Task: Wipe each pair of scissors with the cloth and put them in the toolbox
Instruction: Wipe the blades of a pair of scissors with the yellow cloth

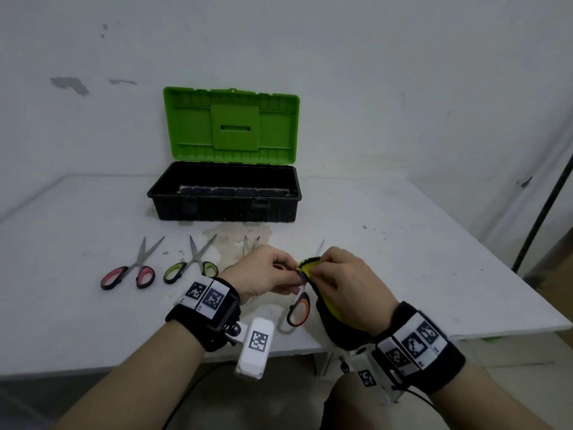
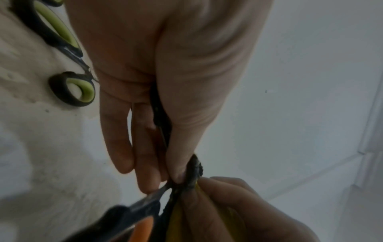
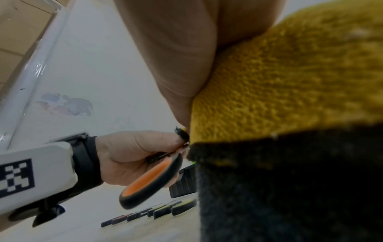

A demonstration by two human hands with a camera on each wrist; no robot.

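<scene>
Above the table's front, my left hand [image 1: 290,274] grips the orange-handled scissors [image 1: 299,308] near the pivot, one handle loop hanging down. My right hand [image 1: 321,270] pinches the yellow and black cloth [image 1: 336,316] around the blades, whose tip [image 1: 320,248] pokes out beyond it. In the left wrist view my left fingers [image 2: 145,155] and thumb clamp the orange scissors [image 2: 134,217] beside the cloth [image 2: 194,170]. The right wrist view is mostly filled by the cloth [image 3: 290,81], with the orange handle [image 3: 153,176] beside it. The toolbox [image 1: 223,206] stands open behind, its green lid [image 1: 231,125] up.
Pink-handled scissors [image 1: 128,273] and green-handled scissors [image 1: 192,265] lie on the white table [image 1: 403,259] to the left. Blades of a third pair [image 1: 248,245] show behind my left hand. A dark pole [image 1: 539,212] stands beyond the table's right edge.
</scene>
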